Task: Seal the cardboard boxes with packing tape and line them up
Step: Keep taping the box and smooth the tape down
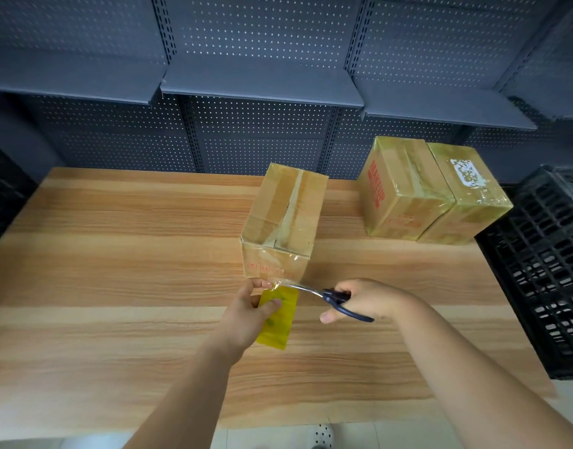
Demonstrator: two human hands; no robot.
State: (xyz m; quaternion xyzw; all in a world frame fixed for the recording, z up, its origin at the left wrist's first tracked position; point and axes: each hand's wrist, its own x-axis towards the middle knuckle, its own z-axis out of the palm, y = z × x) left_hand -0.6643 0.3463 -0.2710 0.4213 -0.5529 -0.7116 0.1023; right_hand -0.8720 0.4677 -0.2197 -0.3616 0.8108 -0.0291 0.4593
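Your left hand (251, 311) is wrapped around the yellow tape roll (276, 319), thumb across its face, holding it just off the tabletop (116, 254). A clear tape strip (283, 282) runs from the roll up to the near face of the middle box (280, 218), and it's stretched taut. Your right hand (371, 299) grips the blue-handled scissors (333, 298), fingers curled through the loops, and the blades reach left to the strip, right beside your left fingertips.

The middle box sits just beyond your hands, angled on the tabletop, with glossy tape along its top seam and over the near edge.

Off at the far right corner, two more boxes stand side by side, touching: the box with red lettering (398, 189) and the box with a torn white label (469, 192), both wrapped shiny with tape. A black crate (544, 260) stands at the tabletop's right edge. Grey pegboard shelving (262, 89) runs behind.
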